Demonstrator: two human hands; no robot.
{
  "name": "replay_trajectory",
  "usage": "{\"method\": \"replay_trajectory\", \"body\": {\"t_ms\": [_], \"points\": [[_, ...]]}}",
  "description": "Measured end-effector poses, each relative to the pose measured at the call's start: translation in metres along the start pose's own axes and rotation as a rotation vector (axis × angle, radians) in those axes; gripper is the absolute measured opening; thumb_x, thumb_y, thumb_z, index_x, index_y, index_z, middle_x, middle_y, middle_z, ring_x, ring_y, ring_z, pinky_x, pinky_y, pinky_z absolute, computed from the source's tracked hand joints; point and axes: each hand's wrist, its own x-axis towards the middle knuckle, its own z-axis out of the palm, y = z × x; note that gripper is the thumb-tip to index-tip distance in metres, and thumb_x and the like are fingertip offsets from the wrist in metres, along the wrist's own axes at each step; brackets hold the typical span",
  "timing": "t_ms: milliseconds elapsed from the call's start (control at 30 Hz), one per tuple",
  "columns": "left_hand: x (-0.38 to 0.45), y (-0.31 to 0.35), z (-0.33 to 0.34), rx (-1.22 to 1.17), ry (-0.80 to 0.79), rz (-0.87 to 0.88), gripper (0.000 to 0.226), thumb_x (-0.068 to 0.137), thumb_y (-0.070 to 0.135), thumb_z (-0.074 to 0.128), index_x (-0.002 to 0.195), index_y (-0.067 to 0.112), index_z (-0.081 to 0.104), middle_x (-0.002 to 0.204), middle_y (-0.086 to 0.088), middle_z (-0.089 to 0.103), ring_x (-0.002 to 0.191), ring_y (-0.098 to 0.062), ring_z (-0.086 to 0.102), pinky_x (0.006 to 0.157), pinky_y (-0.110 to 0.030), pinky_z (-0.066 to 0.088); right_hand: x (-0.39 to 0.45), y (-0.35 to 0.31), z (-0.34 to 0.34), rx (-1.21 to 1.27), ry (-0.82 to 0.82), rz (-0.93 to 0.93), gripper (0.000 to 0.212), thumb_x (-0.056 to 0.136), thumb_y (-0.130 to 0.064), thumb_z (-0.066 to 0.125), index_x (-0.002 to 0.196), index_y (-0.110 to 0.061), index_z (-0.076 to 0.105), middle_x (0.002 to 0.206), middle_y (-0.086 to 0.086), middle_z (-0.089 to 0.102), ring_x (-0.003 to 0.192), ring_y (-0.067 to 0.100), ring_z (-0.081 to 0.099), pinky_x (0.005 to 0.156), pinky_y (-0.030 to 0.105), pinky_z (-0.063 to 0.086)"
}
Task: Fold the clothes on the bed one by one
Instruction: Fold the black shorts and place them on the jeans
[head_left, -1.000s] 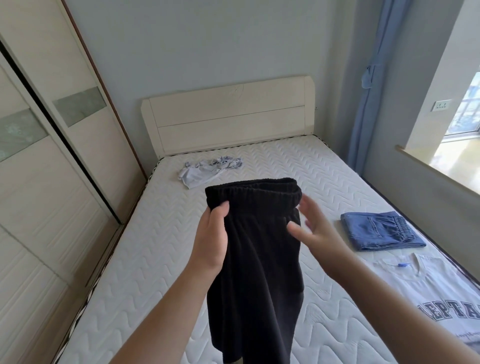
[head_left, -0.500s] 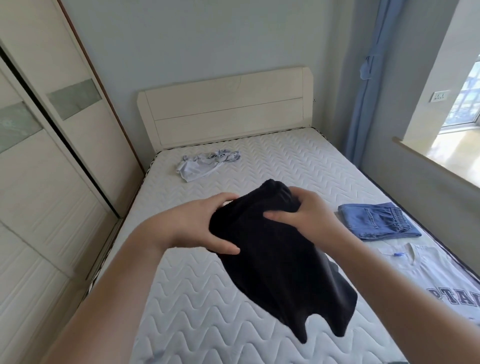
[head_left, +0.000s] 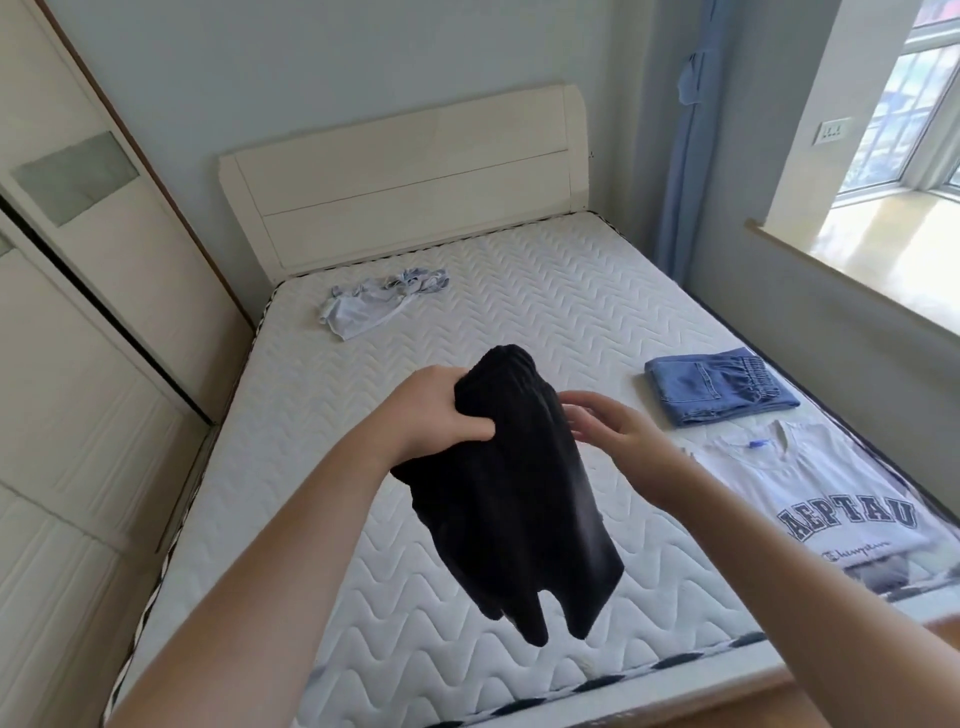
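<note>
Black shorts (head_left: 519, 499) hang in the air above the middle of the white quilted mattress (head_left: 519, 312). My left hand (head_left: 431, 415) grips their bunched waistband from the left, and the legs dangle below. My right hand (head_left: 618, 436) is at the right side of the waistband with its fingers spread and loose, holding nothing. A crumpled pale blue garment (head_left: 374, 301) lies unfolded near the headboard. Folded blue denim shorts (head_left: 717, 389) and a folded grey printed T-shirt (head_left: 831, 499) lie along the right edge.
A cream headboard (head_left: 405, 176) closes the far end of the bed. Wardrobe sliding doors (head_left: 78, 312) stand close along the left side. A blue curtain (head_left: 685, 156) and a window sill (head_left: 857, 270) are on the right. The wooden foot rail (head_left: 675, 696) runs below.
My right hand has let go of the waistband and opened beside it. The left hand keeps its grip, and the shorts now hang straighter down. The view has shifted a little to the right.
</note>
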Motion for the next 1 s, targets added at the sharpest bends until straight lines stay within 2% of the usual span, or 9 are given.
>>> {"method": "replay_trajectory", "body": {"t_ms": [133, 267, 367, 533, 600, 667, 733, 900, 1000], "points": [[-0.007, 0.007, 0.0, -0.087, 0.018, -0.067, 0.021, 0.065, 0.028, 0.075, 0.085, 0.022, 0.069, 0.08, 0.003, 0.073, 0.072, -0.011, 0.071, 0.071, -0.036, 0.061, -0.016, 0.073, -0.008, 0.041, 0.162, 0.375, 0.032, 0.099, -0.051, 0.044, 0.115, -0.031, 0.062, 0.121, -0.003, 0.068, 0.108, 0.009, 0.064, 0.095, 0.032, 0.045], [-0.018, 0.014, -0.006, -0.093, 0.016, -0.06, 0.021, 0.066, 0.025, 0.076, 0.086, 0.022, 0.07, 0.081, 0.004, 0.074, 0.072, -0.01, 0.071, 0.075, -0.04, 0.061, -0.038, 0.139, 0.002, 0.041, 0.111, 0.711, 0.055, 0.097, -0.06, 0.039, 0.131, -0.02, 0.053, 0.124, -0.001, 0.063, 0.116, 0.016, 0.057, 0.099, 0.035, 0.04], [-0.025, 0.016, -0.011, -0.069, 0.027, -0.072, 0.027, 0.062, 0.029, 0.075, 0.088, 0.022, 0.069, 0.084, 0.002, 0.074, 0.075, -0.012, 0.072, 0.077, -0.044, 0.061, -0.047, 0.165, 0.017, 0.106, 0.067, 0.837, 0.07, 0.089, -0.073, 0.038, 0.122, -0.016, 0.062, 0.116, -0.003, 0.068, 0.113, 0.016, 0.058, 0.107, 0.041, 0.037], [-0.035, 0.009, -0.014, -0.066, 0.062, -0.117, 0.031, 0.06, 0.032, 0.075, 0.089, 0.024, 0.068, 0.085, 0.001, 0.074, 0.075, -0.012, 0.072, 0.074, -0.043, 0.061, -0.045, 0.164, 0.03, 0.333, 0.058, 0.729, 0.088, 0.049, -0.096, 0.057, 0.114, -0.038, 0.066, 0.118, -0.01, 0.069, 0.115, 0.014, 0.06, 0.106, 0.041, 0.042], [-0.039, 0.005, -0.013, -0.069, 0.058, -0.104, 0.027, 0.061, 0.031, 0.076, 0.087, 0.025, 0.068, 0.085, 0.002, 0.074, 0.076, -0.011, 0.072, 0.075, -0.041, 0.061, -0.039, 0.164, 0.026, 0.479, 0.078, 0.684, 0.087, 0.059, -0.089, 0.06, 0.122, -0.029, 0.065, 0.123, -0.003, 0.068, 0.119, 0.019, 0.059, 0.11, 0.044, 0.038], [-0.043, 0.0, -0.012, -0.074, 0.057, -0.088, 0.025, 0.063, 0.03, 0.076, 0.086, 0.029, 0.068, 0.086, 0.003, 0.074, 0.077, -0.011, 0.072, 0.074, -0.04, 0.061, -0.034, 0.169, 0.017, 0.672, 0.046, 0.644, 0.071, 0.083, -0.073, 0.052, 0.13, -0.02, 0.061, 0.129, 0.005, 0.065, 0.122, 0.026, 0.059, 0.112, 0.047, 0.035], [-0.044, -0.008, -0.011, -0.105, 0.061, -0.085, 0.026, 0.063, 0.03, 0.077, 0.087, 0.031, 0.069, 0.087, 0.005, 0.074, 0.08, -0.01, 0.072, 0.074, -0.038, 0.06, -0.03, 0.171, 0.004, 0.8, 0.007, 0.579, 0.061, 0.095, -0.06, 0.043, 0.134, -0.015, 0.058, 0.132, 0.009, 0.062, 0.123, 0.028, 0.058, 0.109, 0.047, 0.037], [-0.042, -0.042, -0.005, -0.182, 0.082, -0.141, 0.033, 0.061, 0.033, 0.084, 0.092, 0.034, 0.072, 0.09, 0.008, 0.076, 0.083, -0.007, 0.072, 0.073, -0.03, 0.055, -0.02, 0.155, -0.035, 0.702, 0.123, 0.507, 0.053, 0.084, -0.039, 0.066, 0.125, -0.006, 0.062, 0.117, 0.014, 0.07, 0.106, 0.025, 0.068, 0.087, 0.036, 0.05], [-0.042, -0.072, 0.01, -0.226, 0.073, -0.175, 0.035, 0.065, 0.031, 0.089, 0.095, 0.036, 0.072, 0.091, 0.008, 0.076, 0.082, -0.007, 0.072, 0.062, -0.024, 0.055, -0.016, 0.147, -0.063, 0.668, 0.217, 0.43, 0.047, 0.085, -0.023, 0.07, 0.123, 0.003, 0.06, 0.109, 0.018, 0.071, 0.097, 0.027, 0.07, 0.076, 0.031, 0.057]]}}
